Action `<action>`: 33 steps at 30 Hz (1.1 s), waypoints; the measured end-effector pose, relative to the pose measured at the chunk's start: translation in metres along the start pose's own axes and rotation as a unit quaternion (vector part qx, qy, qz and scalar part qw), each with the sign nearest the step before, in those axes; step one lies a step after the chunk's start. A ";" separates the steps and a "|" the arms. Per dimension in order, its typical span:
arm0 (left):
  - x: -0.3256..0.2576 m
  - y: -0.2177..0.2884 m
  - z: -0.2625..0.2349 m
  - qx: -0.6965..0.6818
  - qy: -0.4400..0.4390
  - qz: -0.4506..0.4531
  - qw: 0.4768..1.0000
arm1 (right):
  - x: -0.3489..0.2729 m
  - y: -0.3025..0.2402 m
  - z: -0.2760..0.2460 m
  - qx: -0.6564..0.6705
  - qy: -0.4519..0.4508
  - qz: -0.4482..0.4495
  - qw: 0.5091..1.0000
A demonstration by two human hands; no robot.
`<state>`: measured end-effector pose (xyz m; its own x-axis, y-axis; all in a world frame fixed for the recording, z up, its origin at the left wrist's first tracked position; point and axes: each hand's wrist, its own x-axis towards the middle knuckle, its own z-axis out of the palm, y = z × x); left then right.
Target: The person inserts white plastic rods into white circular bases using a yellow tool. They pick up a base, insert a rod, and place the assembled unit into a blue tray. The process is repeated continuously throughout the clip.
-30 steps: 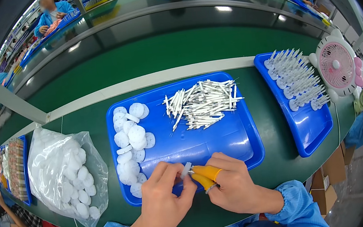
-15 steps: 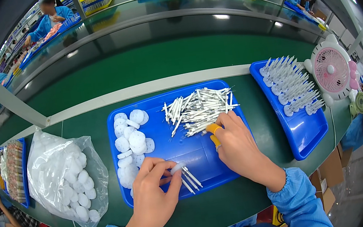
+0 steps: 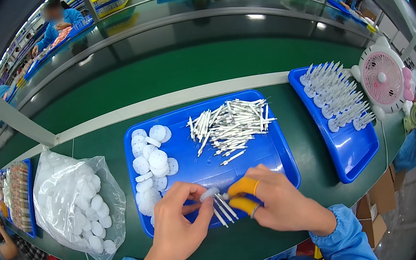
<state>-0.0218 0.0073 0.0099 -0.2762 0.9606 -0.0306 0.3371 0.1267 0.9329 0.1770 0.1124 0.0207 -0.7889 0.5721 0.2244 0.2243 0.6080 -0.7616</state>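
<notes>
My left hand pinches a white plastic disc between thumb and fingers, over the near edge of a blue tray. Several thin white sticks hang from the disc, side by side, tilted downward. Close against it is my right hand, with yellow finger covers on the thumb and index finger. Those fingers are closed on a white stick, of which only a small pale end shows beside the disc. Loose discs lie along the tray's left side, and a pile of sticks at its back right.
Left of the tray lies a clear bag full of discs. To the right, a smaller blue tray holds rows of discs with upright sticks. A pink and white fan stands beyond it. Co-workers sit across the green line.
My right hand has come from the stick pile down to the disc, its fingers now beside the hanging sticks. One stick lies apart below the pile. My left hand keeps its hold.
</notes>
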 end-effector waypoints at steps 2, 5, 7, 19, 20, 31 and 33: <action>0.001 0.000 0.001 0.018 -0.005 0.027 0.999 | 0.000 -0.002 0.007 0.023 -0.002 0.005 1.000; 0.000 0.003 0.001 0.031 0.003 0.034 0.999 | -0.002 0.001 0.008 0.002 -0.020 -0.009 1.000; 0.000 0.003 0.001 0.031 0.008 0.028 0.999 | -0.003 0.002 0.007 0.001 -0.028 -0.023 0.999; -0.001 0.000 0.004 0.052 0.031 0.032 0.998 | 0.000 0.008 0.010 -0.085 -0.041 -0.024 0.995; -0.001 0.000 0.006 0.057 0.033 0.043 0.997 | 0.001 0.006 0.012 -0.078 -0.034 -0.026 0.996; -0.006 -0.002 0.010 0.095 0.067 0.107 0.987 | -0.006 -0.003 0.032 0.009 0.075 -0.007 0.997; -0.007 -0.002 0.009 0.105 0.064 0.116 0.986 | -0.006 -0.002 0.034 0.011 0.082 -0.008 0.997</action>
<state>-0.0124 0.0024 0.0045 -0.2761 0.9326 0.2326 0.5795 -0.0315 0.8144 0.1616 0.0893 0.0008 -0.6876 0.6463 0.3310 0.1996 0.6065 -0.7696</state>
